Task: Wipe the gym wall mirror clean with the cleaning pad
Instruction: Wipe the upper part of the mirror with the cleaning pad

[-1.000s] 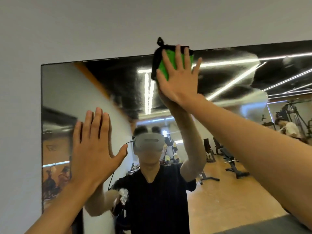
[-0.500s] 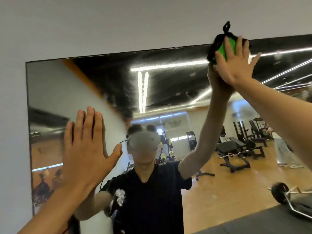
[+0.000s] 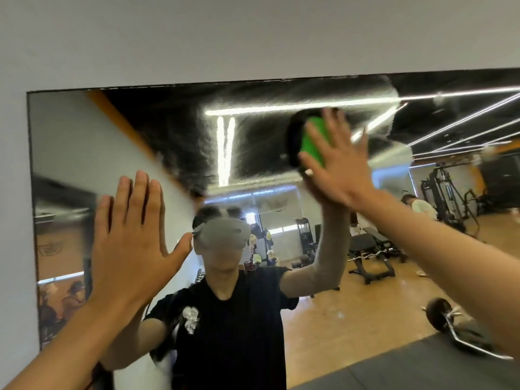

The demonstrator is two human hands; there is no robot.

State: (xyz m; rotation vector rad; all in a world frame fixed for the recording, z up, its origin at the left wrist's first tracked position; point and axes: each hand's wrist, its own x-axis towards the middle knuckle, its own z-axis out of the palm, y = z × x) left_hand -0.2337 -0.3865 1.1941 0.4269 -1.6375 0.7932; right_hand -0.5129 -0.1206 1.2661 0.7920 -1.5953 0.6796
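The wall mirror (image 3: 157,142) fills most of the view, with a wet, streaky smear across its upper middle. My right hand (image 3: 337,161) presses a green cleaning pad with a black edge (image 3: 312,142) flat against the glass, a little below the mirror's top edge. Its fingers are straight and spread over the pad. My left hand (image 3: 132,243) lies flat on the glass at the lower left with fingers straight and holds nothing.
The white wall (image 3: 253,38) borders the mirror above and on the left. The glass reflects me in a black shirt and headset, gym benches, a barbell on the floor, a person at the far right and ceiling light strips.
My right hand carried the pad right along the mirror's top edge, then down and left onto the glass. A streaky wet patch now spreads across the upper middle. My left hand stayed in place.
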